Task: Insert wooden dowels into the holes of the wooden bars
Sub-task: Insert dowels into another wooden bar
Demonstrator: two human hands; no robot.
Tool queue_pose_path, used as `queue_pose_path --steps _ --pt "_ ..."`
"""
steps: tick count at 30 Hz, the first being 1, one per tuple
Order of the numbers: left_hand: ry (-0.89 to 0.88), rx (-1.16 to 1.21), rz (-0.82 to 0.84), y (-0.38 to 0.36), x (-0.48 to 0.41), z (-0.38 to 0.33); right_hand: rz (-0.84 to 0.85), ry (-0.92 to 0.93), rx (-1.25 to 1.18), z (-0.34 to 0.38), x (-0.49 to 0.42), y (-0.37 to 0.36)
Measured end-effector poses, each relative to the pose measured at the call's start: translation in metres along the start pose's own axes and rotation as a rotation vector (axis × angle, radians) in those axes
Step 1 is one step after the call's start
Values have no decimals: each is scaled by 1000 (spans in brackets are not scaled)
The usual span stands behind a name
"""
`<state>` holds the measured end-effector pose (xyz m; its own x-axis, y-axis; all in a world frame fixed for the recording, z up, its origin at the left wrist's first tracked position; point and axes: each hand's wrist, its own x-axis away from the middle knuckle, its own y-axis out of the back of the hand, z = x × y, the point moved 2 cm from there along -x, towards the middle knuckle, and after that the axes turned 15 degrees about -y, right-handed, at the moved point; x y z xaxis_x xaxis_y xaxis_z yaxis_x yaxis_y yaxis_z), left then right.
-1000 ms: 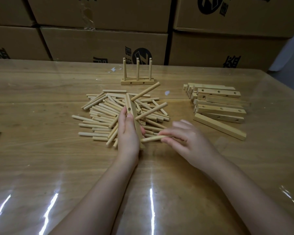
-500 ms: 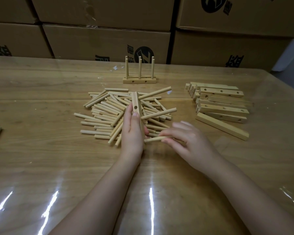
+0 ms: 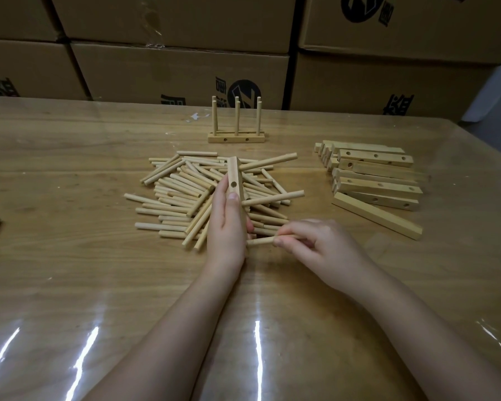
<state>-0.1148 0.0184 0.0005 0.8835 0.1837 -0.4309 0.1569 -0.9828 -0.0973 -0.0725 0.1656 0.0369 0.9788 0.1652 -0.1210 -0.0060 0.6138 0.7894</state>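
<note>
Both our forearms reach forward over the table [image 3: 70, 270], the left one going straight ahead and the right one coming in from the right side. Our left hand [image 3: 227, 227] stands on its edge above the pile of dowels [image 3: 180, 195]. It grips a wooden bar [image 3: 234, 178], with the thumb lying along the top face just below an empty hole. The bar points away from us. Two dowels seem to stick out from its right side, one near the far end [image 3: 268, 162] and one near the thumb [image 3: 272, 198].

Our right hand [image 3: 315, 244] is low, close to the table, palm down and fingers curled. It pinches one dowel [image 3: 261, 241] between the thumb and the fingertips. This dowel lies almost level, and its free end points at the near part of the bar. We cannot tell if it touches the bar, because the left hand hides that place.

To the right lies a stack of bars [image 3: 376, 175]. Behind the pile stands a finished bar [image 3: 236, 138] with three upright dowels. Cardboard boxes [image 3: 185, 70] line the far edge.
</note>
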Motion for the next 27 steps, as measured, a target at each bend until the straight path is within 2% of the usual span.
queue_pose_path --steps 6,9,13,16,27 --pt "3 -10 26 0 0 -2 23 -37 -55 -4 0 -2" --pt "17 0 19 0 0 -4 35 -92 -243 -8 1 0" --pt "90 52 -62 2 -2 -4 -93 -105 -438 -10 3 7" --pt "104 44 -73 2 -2 -3 -129 -65 -464 -10 4 8" --pt "83 19 -96 3 -1 -2 -99 -31 -511 -6 1 2"
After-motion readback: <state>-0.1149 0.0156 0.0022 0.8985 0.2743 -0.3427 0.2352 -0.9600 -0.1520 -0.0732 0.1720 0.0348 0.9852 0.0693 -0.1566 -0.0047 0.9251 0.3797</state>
